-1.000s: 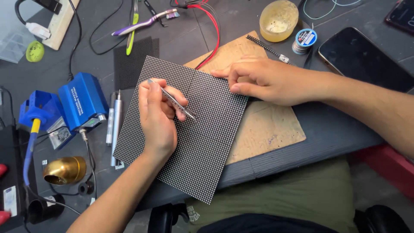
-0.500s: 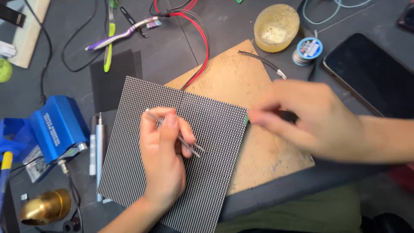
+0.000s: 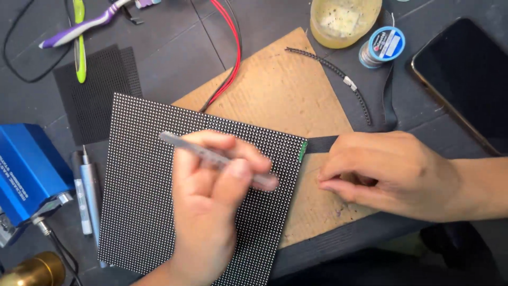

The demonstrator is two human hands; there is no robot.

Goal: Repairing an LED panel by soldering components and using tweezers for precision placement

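Paste of a pale, speckled kind fills the round yellowish tub [image 3: 344, 20] at the top edge, just beside a blue-labelled solder spool [image 3: 382, 46]. Dark grey tabletop [image 3: 174, 53] carries a brown cardboard sheet [image 3: 280, 90], and on both lies the black dotted LED panel [image 3: 143, 185]. The left hand [image 3: 211, 196] rests over the panel, fingers curled tight around metal tweezers [image 3: 211, 153] lying nearly flat. The right hand [image 3: 391, 172] presses on the cardboard just right of the panel, fingers loosely bent; whether it pinches anything cannot be told. Red wires [image 3: 230, 47] run under the cardboard. A blue box [image 3: 29, 169], a dark phone [image 3: 465, 79] and a brass object [image 3: 32, 270] are cut off by the frame edges.
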